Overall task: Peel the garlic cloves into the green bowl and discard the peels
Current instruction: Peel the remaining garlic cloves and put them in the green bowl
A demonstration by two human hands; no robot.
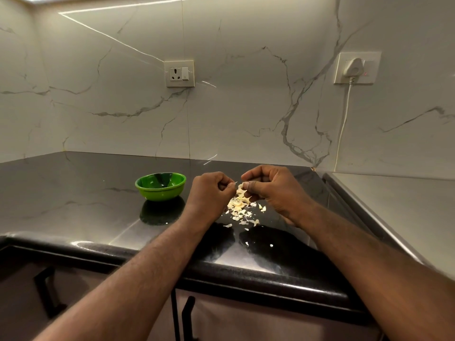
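A green bowl [160, 186] stands on the dark countertop [73, 205], left of my hands. Both hands hover close together above a pile of pale garlic peels [242, 210]. My right hand [273, 190] pinches a garlic clove [240, 187] between thumb and fingers, with torn skin hanging from it. My left hand [211, 193] has its fingers curled and pinches a thin strip of peel [235, 183] at the clove's left side. What lies inside the bowl is hard to tell; only a dark reflection shows.
Small peel scraps [258, 245] lie nearer the rounded front edge of the counter. A marble wall carries a socket [179, 74] and a plugged-in white cable [343, 124]. A steel surface [394, 200] begins at the right. Cabinet handles [187, 313] sit below.
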